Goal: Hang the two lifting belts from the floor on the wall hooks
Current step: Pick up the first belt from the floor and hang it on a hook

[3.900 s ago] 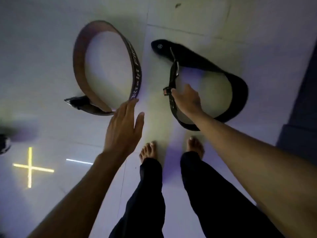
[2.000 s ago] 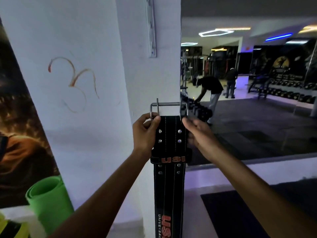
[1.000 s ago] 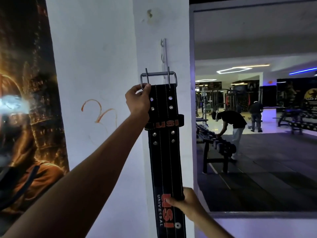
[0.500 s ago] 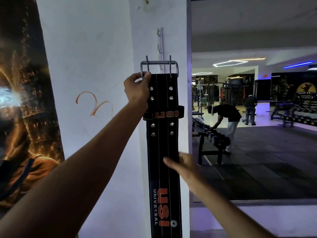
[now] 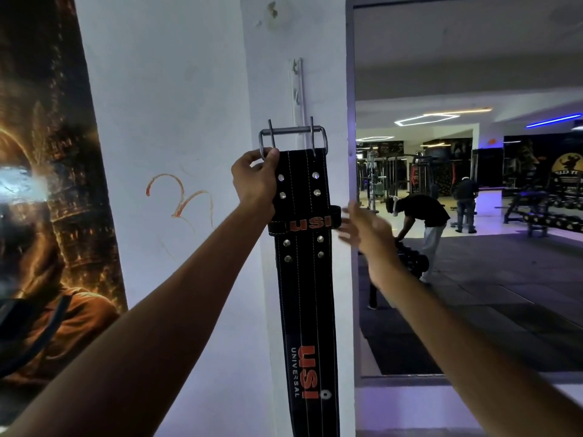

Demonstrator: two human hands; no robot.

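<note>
Left hand [image 5: 257,181] closed on the belt [image 5: 304,279], pinching its top left corner together with the left end of the buckle [image 5: 292,138]. Belt hangs straight down from that grip, flat against the pillar [image 5: 262,89], its tail running out of view below. Only one belt in view; the second is not visible.

Right hand [image 5: 362,230] open, fingers spread, blurred, just right of the belt at the level of the keeper loop [image 5: 303,223]. Holding nothing. Contact with the belt edge: cannot tell.

Above the left hand: buckle frame with both prongs pointing up. Directly above the buckle, a white hook rail [image 5: 298,86] on the pillar face, with small hooks along it. Buckle bar overlaps the rail's lower end; whether it is seated on a hook cannot be told.

Further off, right of the right hand: a mirror or opening [image 5: 473,216] showing a gym floor with people.

Risks, as judged:
- One-corner grip. The belt looks heavy and stiff; if the left hand lets go before the bar catches, it drops.
- Hooks look small and shallow. The bar may rest on a tip only and slide off.
- Upright prongs may foul the rail and hold the frame away from the hook.
- Right hand is free; without it steadying the right side, the buckle may tilt and miss.
</note>
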